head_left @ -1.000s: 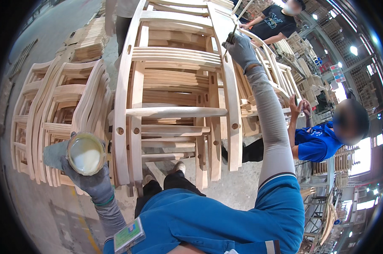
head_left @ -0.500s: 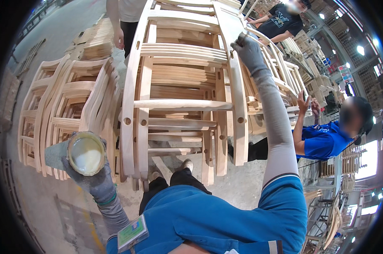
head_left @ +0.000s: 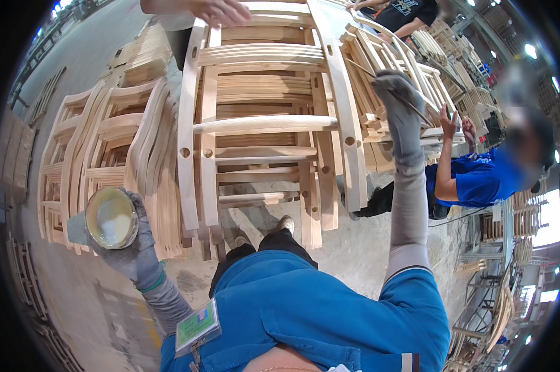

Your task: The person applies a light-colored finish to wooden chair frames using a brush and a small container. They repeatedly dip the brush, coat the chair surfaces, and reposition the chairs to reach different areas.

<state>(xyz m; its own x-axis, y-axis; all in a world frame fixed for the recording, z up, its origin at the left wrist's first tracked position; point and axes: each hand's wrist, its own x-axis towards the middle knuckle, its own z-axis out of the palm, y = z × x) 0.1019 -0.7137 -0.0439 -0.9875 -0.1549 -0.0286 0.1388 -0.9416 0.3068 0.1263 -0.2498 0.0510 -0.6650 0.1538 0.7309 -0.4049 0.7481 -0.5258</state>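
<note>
My left hand (head_left: 131, 251), in a grey glove, holds a round metal can (head_left: 106, 220) with pale liquid inside, low at the left. Raised at the upper right, my gloved right hand (head_left: 396, 102) grips a thin stick-like brush (head_left: 388, 90) that points up-left beside the right rail of a bare wooden chair frame (head_left: 264, 124). The frame stands upright right in front of me, with several rungs and dowel holes in its legs. My shoes (head_left: 284, 224) show below it on the concrete floor.
Stacks of wooden chair frames (head_left: 100, 155) stand at the left and behind at the right. Another person's hand (head_left: 218, 11) rests on the frame's top. A person in a blue shirt (head_left: 478, 180) crouches at the right; another in black (head_left: 410, 12) is beyond.
My right hand with the brush has come down along the frame's right rail. The can has risen a little. The view has tilted so the frame fills more of it.
</note>
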